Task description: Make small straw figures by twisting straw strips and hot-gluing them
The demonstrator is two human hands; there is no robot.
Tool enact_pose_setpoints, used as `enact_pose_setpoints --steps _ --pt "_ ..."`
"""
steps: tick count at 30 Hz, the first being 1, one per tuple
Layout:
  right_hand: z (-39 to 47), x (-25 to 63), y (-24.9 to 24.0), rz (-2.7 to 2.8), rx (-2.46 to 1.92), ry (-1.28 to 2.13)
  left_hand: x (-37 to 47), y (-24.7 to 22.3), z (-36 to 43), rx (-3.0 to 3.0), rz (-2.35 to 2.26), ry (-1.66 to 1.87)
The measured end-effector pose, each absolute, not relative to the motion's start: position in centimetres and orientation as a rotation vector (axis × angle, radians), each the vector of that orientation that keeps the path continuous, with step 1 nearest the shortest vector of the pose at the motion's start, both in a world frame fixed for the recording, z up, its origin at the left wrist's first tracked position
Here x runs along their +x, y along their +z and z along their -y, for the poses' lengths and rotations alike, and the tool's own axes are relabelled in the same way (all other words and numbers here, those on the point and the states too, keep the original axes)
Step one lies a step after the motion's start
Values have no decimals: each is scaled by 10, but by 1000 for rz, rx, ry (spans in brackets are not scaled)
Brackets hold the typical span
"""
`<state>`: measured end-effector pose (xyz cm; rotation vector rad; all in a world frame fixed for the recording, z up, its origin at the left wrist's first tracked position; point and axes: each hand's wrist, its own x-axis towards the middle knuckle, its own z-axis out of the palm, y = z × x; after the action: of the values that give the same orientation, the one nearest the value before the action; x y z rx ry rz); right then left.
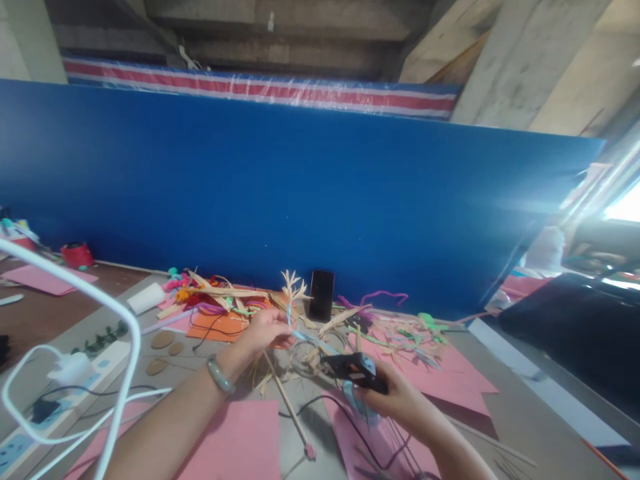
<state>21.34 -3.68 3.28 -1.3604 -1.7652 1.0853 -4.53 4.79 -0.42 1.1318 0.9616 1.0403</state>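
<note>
My left hand (pixel 270 330) pinches the stem of a flower made of pale dried husk strips (pixel 293 290), its upper stem wrapped in light blue. From these fingers a light-blue strip (pixel 315 340) stretches right toward a black hand tool (pixel 355 370). My right hand (pixel 387 390) is wrapped around that tool, whose exact kind I cannot make out. More light-blue ribbon (pixel 364 405) hangs in loops under the right hand. A thin stick (pixel 290 403) with a pink end slants below my left hand; whether it joins the flower is unclear.
A phone (pixel 321 295) leans against the blue panel (pixel 300 193). Husks and coloured scraps (pixel 225 293) lie at back left, more scraps (pixel 410 337) on pink sheets (pixel 460 380) at right. A white cable (pixel 131 333) arches over a power strip (pixel 65 407) at left. A black cord (pixel 345 417) crosses the front.
</note>
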Motion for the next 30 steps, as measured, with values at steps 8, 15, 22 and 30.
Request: enact_pose_setpoints --steps 8,15,22,30 --pt "39 218 19 1524 -1386 1180 -45 -7 -50 1176 -936 1078" --pt "36 220 8 1483 -1279 1252 -38 7 -37 1197 -884 1004" --pt "42 199 0 1408 -1212 1099 -27 5 -23 1190 -872 822" --pt "58 156 -17 1497 -1202 667 -18 8 -12 1170 -781 879"
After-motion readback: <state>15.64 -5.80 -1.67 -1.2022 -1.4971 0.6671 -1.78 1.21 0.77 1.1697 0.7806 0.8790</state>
